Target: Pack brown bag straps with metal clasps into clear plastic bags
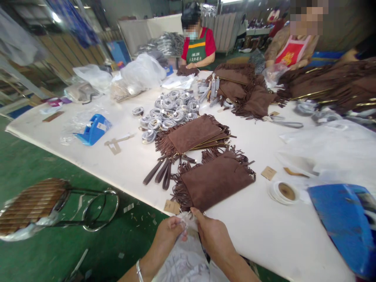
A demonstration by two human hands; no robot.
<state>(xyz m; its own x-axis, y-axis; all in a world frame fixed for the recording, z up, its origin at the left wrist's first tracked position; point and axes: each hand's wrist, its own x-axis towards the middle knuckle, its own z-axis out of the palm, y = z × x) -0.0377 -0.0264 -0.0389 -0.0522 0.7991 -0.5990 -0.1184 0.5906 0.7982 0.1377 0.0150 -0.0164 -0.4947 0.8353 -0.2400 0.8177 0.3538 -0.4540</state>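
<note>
My left hand (169,234) is closed, its thumb and fingers pinching a crumpled piece of clear plastic (186,220) at the table's near edge. Close beside it, my right hand (216,237) is also closed, with thumb and forefinger on the other side of the same plastic. Just beyond my fingertips a brown fringed bag (220,180) lies flat. A small tan tag (172,206) rests by its near left corner. Farther back are stacked brown fringed bags (194,135), with dark brown wrist straps (162,174) sticking out toward me.
Coiled grey straps (173,107) are heaped behind the bags. To the right are a tape roll (276,194), a blue tape dispenser (335,215) and white plastic sheeting (346,152). Another blue dispenser (94,129) stands left. A stool (32,203) is on the floor. Two co-workers stand across the table.
</note>
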